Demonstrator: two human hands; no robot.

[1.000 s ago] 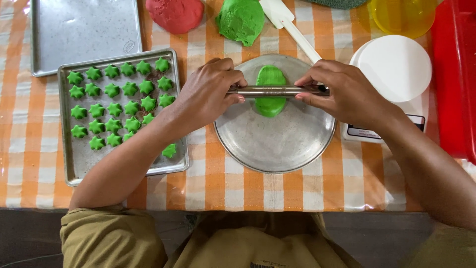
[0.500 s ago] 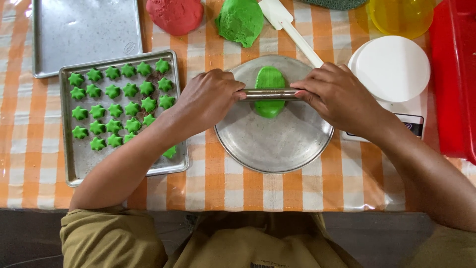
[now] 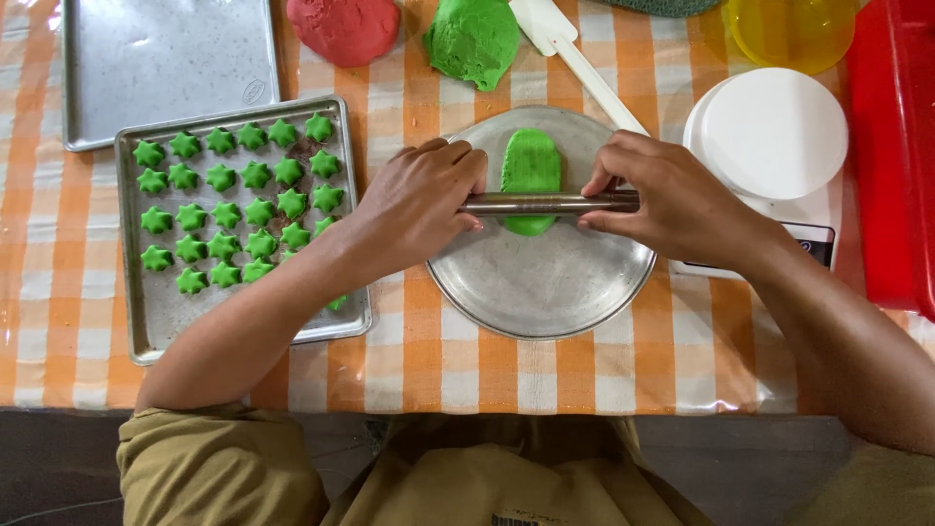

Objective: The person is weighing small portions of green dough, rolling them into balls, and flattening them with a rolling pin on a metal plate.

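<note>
A thin metal rolling pin (image 3: pixel 545 204) lies across a flattened oval of green dough (image 3: pixel 531 170) on a round metal plate (image 3: pixel 545 292). My left hand (image 3: pixel 419 205) grips the pin's left end and my right hand (image 3: pixel 667 200) grips its right end. The pin rests on the near part of the dough. Just left of the plate stands a metal baking tray (image 3: pixel 156 321) with several green star-shaped dough pieces (image 3: pixel 239 190) in rows.
An empty baking tray (image 3: pixel 166 63) lies at the back left. A red dough lump (image 3: pixel 343 29), a green dough lump (image 3: pixel 475 41) and a white spatula (image 3: pixel 575 58) lie behind the plate. A white kitchen scale (image 3: pixel 774 136), a yellow bowl (image 3: pixel 789 29) and a red tray (image 3: pixel 891 156) stand at right.
Both hands have drawn the rolling pin toward me over the green dough, from its middle to its near end. The dough looks longer and flatter.
</note>
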